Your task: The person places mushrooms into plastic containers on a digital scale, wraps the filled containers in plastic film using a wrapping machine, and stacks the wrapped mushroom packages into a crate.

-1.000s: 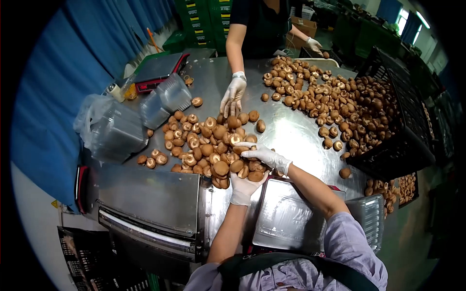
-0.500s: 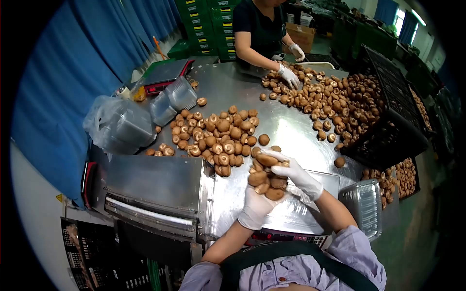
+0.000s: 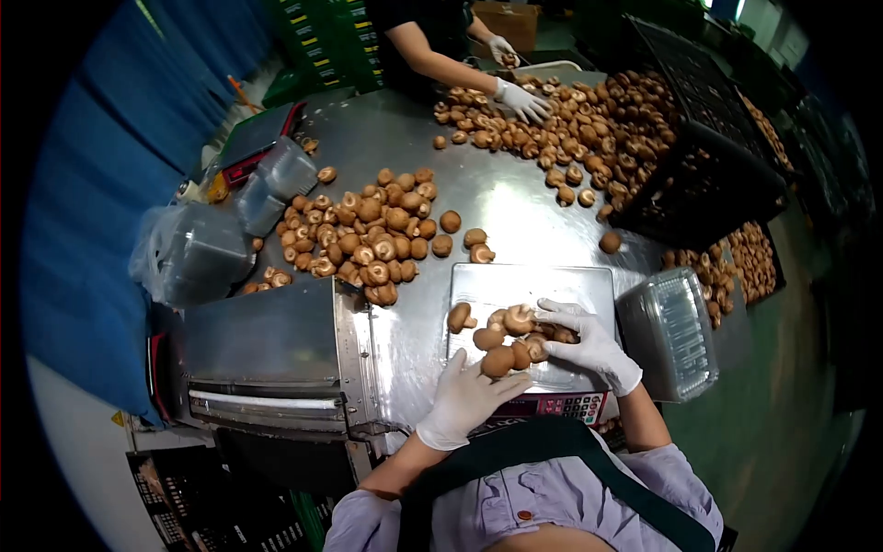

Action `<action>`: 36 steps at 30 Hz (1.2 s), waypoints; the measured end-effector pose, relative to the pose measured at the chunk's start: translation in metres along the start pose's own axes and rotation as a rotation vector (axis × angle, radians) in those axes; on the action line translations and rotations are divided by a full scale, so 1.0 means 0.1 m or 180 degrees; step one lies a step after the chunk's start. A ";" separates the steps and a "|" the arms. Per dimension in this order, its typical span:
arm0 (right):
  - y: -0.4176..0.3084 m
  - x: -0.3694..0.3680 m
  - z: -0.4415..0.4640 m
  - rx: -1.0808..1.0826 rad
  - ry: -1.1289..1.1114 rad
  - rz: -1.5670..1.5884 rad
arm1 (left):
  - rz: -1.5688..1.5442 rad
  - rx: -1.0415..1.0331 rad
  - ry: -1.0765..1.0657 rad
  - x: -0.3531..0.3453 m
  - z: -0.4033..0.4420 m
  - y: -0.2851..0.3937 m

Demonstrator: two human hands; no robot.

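Several brown mushrooms (image 3: 498, 360) lie in a clear plastic tray (image 3: 589, 283) on a scale (image 3: 572, 405) in front of me. My left hand (image 3: 467, 401), in a white glove, is at the tray's near left corner, fingers spread, palm up and holding nothing. At the right side of the tray my right hand (image 3: 589, 344), also gloved, rests its spread fingers over and against the mushrooms. One mushroom (image 3: 459, 318) sits apart at the tray's left. Beyond the tray is a loose pile of mushrooms (image 3: 370, 210).
Stacked clear trays (image 3: 670, 336) stand at right. A black crate (image 3: 708, 184) lies tipped beside a large mushroom heap (image 3: 589, 120). Across the table a co-worker's gloved hand (image 3: 522, 99) touches the heap. A metal machine (image 3: 267, 336) and bagged trays (image 3: 195, 253) are at left.
The mushrooms that were held between both hands now lie in the tray. My left hand has opened and moved away from them. The co-worker's hand went from the near pile to the far heap.
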State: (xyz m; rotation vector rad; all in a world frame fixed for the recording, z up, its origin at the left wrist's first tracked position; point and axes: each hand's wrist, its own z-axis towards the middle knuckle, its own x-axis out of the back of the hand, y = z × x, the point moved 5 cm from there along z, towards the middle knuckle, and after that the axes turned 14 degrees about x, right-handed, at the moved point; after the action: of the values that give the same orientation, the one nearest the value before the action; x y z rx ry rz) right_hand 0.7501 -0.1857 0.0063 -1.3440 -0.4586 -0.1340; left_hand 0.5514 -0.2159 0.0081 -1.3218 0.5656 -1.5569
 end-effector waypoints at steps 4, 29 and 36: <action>-0.07 0.02 -0.18 0.0113 -0.0098 -0.0539 | 0.3139 -0.1900 0.0471 -0.07 -0.24 0.16; 0.03 0.05 -0.59 -0.0019 0.1759 -0.1051 | 0.7014 -0.9562 0.1499 -1.47 -0.97 -0.33; 0.02 0.10 -0.58 -0.0025 0.1822 -0.1069 | 0.4585 -1.1288 0.7000 -2.06 -0.65 -0.44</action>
State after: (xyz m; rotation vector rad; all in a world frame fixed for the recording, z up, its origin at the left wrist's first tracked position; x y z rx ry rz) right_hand 0.7737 -0.2391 -0.0007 -1.1613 -0.1912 -0.7763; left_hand 0.4599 -0.0315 -0.0719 -0.7637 -1.4439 -1.0377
